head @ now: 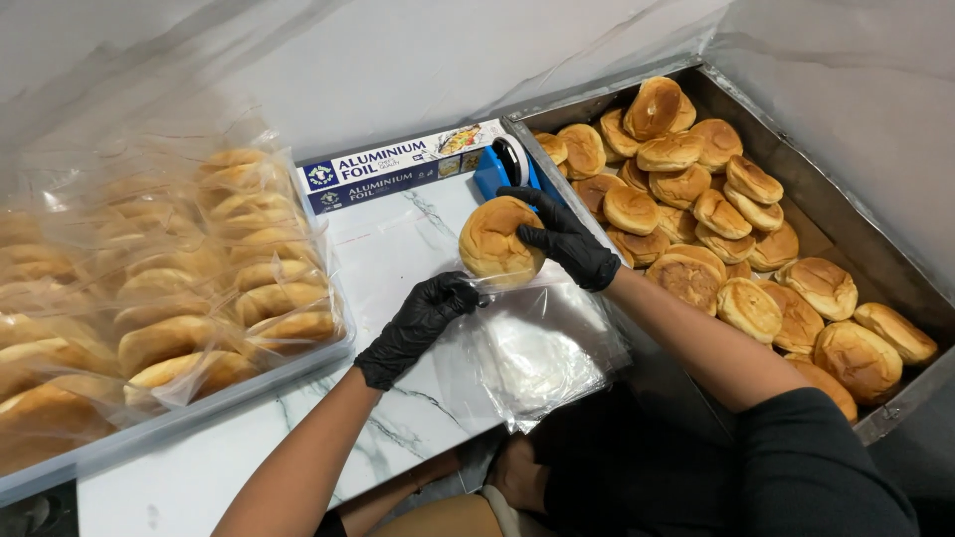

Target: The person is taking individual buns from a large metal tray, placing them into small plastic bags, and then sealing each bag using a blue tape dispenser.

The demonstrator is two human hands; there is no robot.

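One bun [492,242] held in right hand [567,242], grip closed round it, over clear bag [527,348]; left hand [418,323] pinches bag mouth. Bagged buns [229,268] fill left tray; many loose buns wait in metal tray [885,264].

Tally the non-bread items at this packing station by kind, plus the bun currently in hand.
Black-gloved hands: 2 (left hand, right hand)
Bun in hand: 1
Clear bag being held open: 1
Foil box: 1
Blue tape dispenser: 1
Metal tray of loose buns: 1
Tub of bagged buns: 1
Total: 8
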